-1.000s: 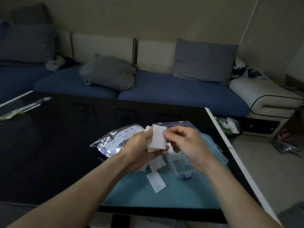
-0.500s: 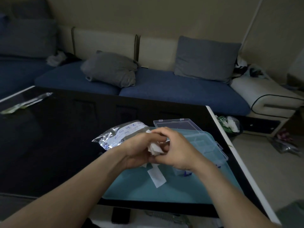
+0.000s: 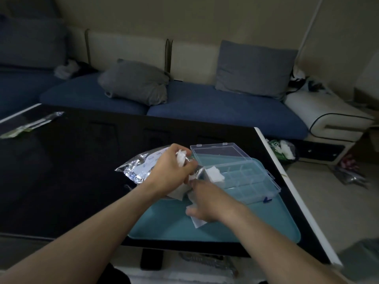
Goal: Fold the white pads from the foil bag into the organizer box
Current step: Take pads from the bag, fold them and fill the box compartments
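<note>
- Two hands low in view; dim light, details soft.
- My left hand [image 3: 171,171] has its fingers curled round a crumpled white pad [image 3: 181,157], held above the foil bag [image 3: 141,168] beside the box's near-left corner.
- My right hand [image 3: 207,203] lies palm down on the loose flat pads [image 3: 198,222] on the mat; fingers point toward the box, thumb spread. Fingertips hidden behind the knuckles, so I cannot tell if they pinch anything.
- Most of the loose pads are covered by both hands; only corners show, count unclear.
- One folded pad [image 3: 214,174] sits in the organizer box [image 3: 246,177] at its left end compartment; dividers faint through the clear plastic.
- Box lid [image 3: 219,152] is open, laid back away from me; blue latch [image 3: 266,199] at the near right corner.
- Foil bag is crinkled, shiny, partly hidden by my left wrist; print unreadable.
- Teal mat [image 3: 256,226] is smooth with rounded corners, bare on its near-right part, its near edge close to the table edge.
- Black glossy table [image 3: 61,181] has a white rim on the right; wide bare area to the left.
- Thin wrapper [image 3: 30,125] lies at the far-left table edge, well apart.
- Blue sofa [image 3: 205,105] with grey cushions beyond.
</note>
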### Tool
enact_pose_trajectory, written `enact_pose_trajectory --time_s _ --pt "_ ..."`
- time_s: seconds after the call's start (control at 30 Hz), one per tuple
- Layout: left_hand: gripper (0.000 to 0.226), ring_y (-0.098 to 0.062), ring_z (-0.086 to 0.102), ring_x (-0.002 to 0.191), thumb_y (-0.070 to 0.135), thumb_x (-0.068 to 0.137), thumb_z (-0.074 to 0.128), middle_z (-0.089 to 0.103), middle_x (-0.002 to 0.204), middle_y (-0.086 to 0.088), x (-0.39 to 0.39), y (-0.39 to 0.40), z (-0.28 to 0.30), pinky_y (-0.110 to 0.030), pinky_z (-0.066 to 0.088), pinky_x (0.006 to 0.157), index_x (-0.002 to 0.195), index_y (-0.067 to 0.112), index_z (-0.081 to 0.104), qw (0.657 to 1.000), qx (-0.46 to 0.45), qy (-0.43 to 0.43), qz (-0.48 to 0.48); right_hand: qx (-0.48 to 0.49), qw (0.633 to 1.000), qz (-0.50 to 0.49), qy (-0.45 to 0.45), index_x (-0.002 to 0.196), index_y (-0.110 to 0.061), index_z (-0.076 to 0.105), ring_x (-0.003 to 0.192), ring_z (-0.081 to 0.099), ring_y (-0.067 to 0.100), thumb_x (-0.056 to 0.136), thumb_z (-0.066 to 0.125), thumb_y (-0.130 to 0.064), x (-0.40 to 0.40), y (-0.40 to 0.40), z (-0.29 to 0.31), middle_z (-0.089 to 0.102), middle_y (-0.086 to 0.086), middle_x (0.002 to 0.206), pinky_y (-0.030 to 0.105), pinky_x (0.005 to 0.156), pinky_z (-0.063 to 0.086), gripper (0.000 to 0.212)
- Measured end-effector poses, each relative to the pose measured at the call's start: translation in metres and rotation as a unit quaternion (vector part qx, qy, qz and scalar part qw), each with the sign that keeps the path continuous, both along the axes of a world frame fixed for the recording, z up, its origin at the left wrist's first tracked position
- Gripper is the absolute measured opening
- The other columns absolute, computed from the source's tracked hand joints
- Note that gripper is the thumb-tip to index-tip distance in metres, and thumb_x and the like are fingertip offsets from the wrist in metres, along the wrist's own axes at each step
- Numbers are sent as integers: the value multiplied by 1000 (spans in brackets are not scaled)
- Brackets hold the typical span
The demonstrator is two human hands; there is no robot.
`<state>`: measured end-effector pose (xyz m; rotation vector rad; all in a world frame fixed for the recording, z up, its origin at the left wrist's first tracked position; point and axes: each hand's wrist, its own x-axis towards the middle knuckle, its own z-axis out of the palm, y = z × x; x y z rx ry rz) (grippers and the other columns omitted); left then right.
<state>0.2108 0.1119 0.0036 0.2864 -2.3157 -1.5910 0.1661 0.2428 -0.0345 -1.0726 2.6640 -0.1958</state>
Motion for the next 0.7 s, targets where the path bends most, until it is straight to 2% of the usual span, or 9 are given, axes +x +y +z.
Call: enact_pose_trajectory --time_s 0.07,0.13,0.23,0.33,0.47,0.53,0.57,0.63,0.7 --pt "17 -15 59 48 17 90 67 68 63 0 1 2 -2 -19 42 47 103 16 56 999 8 -22 -39 37 999 17 -18 139 -8 45 129 49 31 90 65 -30 1 2 -9 43 11 148 37 102 43 58" --pt "15 -18 57 48 15 91 64 68 64 -4 2 4 -2 -20 42 46 104 12 57 997 10 -33 -68 59 998 23 -18 137 -8 47 128 49 33 92 64 -29 4 6 -12 46 14 145 36 100 42 52" --pt "13 -22 55 50 12 92 63 68 67 -9 4 4 -3 -21 42 47 103 5 59 995 10 -35 -92 55 998 28 12 125 -9 55 119 56 33 90 67 -26 7 10 -11 60 16 128 36 94 45 40" --pt "12 -24 54 50 9 94 61 67 68 -11 5 4 -2 -27 39 47 103 2 58 992 44 -44 -107 12 1000 -4 0 122 -17 60 109 63 29 83 74 -22 6 16 -13 66 10 118 31 86 48 42" --pt "11 -20 56 48 9 93 60 66 68 -8 5 5 0 -26 37 45 103 5 61 993 70 -46 -86 -124 986 -93 -66 100 -22 74 73 64 7 77 79 -19 1 27 -2 69 -6 83 13 62 44 24" --pt "11 -19 57 50 9 91 60 66 70 -7 5 4 1 -26 38 46 101 6 62 995 71 -38 -59 -239 951 -165 -109 92 -17 74 57 60 3 76 85 -17 -4 32 10 67 -6 75 12 51 41 19" --pt "11 -19 58 51 8 90 60 66 69 -4 4 4 1 -25 39 46 100 6 62 996 70 -32 -44 -306 918 -198 -156 90 -15 72 54 63 5 76 86 -14 -7 36 17 69 -3 76 16 48 44 20" --pt "8 -18 59 51 9 90 59 65 62 3 3 4 2 -24 39 46 95 5 63 997 69 -15 -15 -409 849 -233 -242 92 -11 67 63 72 18 79 84 -9 -10 43 29 73 5 83 25 49 51 21" --pt "7 -18 60 51 12 92 58 63 57 2 3 4 3 -24 40 46 92 7 63 998 65 -7 12 -445 812 -242 -289 99 -8 67 75 75 26 83 80 -8 -12 50 36 76 9 89 28 54 55 21"
